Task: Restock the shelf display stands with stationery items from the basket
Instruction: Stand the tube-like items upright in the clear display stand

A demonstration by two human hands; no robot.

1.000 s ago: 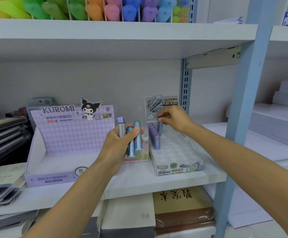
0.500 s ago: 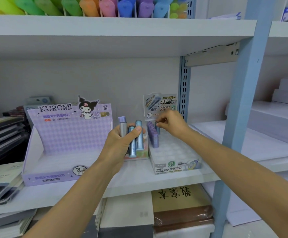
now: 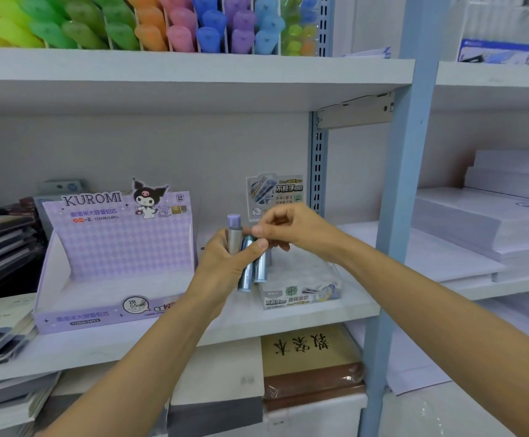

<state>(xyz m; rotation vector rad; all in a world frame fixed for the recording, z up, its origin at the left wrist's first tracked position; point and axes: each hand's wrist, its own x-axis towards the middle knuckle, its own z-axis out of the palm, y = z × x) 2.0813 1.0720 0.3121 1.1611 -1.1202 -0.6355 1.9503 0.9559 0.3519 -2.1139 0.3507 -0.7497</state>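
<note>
The lead tubes [image 3: 250,263] are standing upright in a bundle of three, one grey with a purple cap and two blue, in front of the middle shelf [image 3: 288,320]. The left hand [image 3: 222,266] is gripping them, with the fingers wrapped round the barrels and the thumb pressing across the blue pair.

The right hand [image 3: 291,228], which was at the far left corner of the clear stand [image 3: 304,291] a moment ago, has come back to the bundle. Its fingers are curling over the tops of the blue tubes. Whether the pinch is already closing on a tube cannot be told. This is judged to mean that one tube has gone into the stand and the next is being drawn. Three tubes are remaining in the left hand, so the restocking of this stand is part done.

The stand is sitting just right of the bundle, near the front edge of the shelf. Its near rows are showing open. Its far left corner is hidden behind the hands.

The purple cardboard box [image 3: 115,257] is standing to the left, close to the left hand. The blue post [image 3: 405,184] is rising to the right, well apart from the right forearm. The upper shelf [image 3: 193,80] is leaving clear height above the stand's header card. The basket is not in view.
</note>
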